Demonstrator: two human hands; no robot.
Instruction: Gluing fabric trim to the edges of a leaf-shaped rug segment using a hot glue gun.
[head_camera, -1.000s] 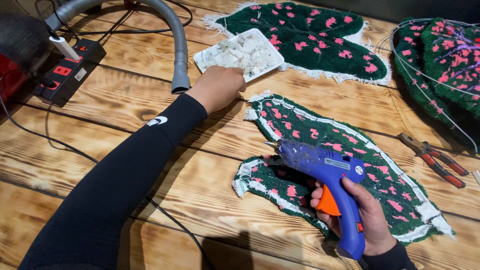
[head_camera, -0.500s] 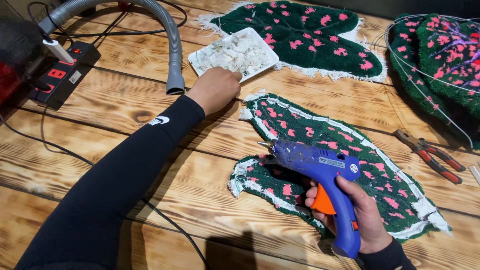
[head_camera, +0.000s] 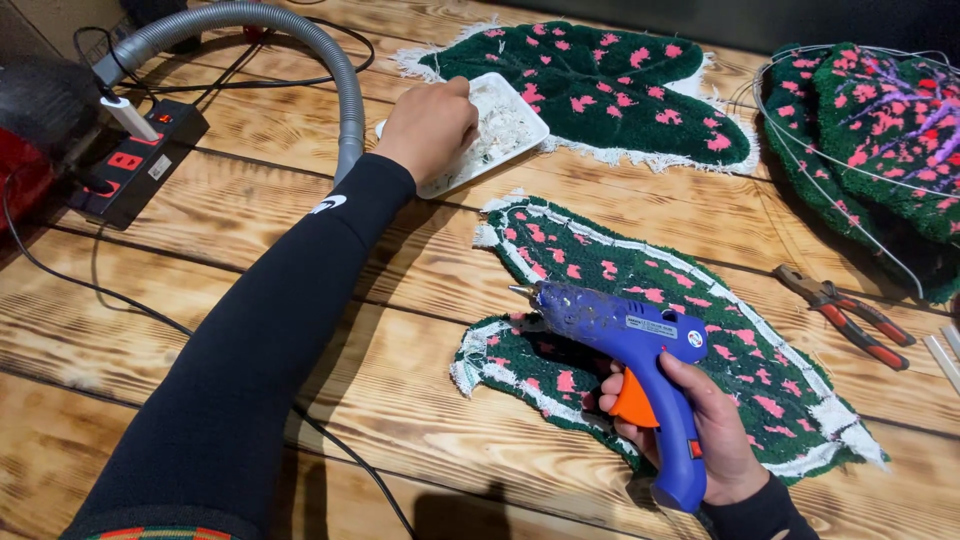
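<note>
The left hand (head_camera: 432, 122) is pressing curled fingers into a white tray (head_camera: 520, 125) near the tabletop's (head_camera: 300, 300) far edge; the right hand (head_camera: 700, 430) is gripping a blue glue gun (head_camera: 640, 350) over a leaf-shaped rug (head_camera: 650, 330), fingers wrapped tight.

The table (head_camera: 300, 230) is rough, grainy wood with a burnt look. The glue gun (head_camera: 640, 380) at lower right is glossy blue plastic, crusted with dried glue near its metal tip. The rug (head_camera: 700, 330) under it is matt tufted yarn edged in frayed white cloth. At the top, a white tray (head_camera: 520, 125) holds fluffy scraps, beside a ribbed grey plastic hose (head_camera: 345, 90).
</note>
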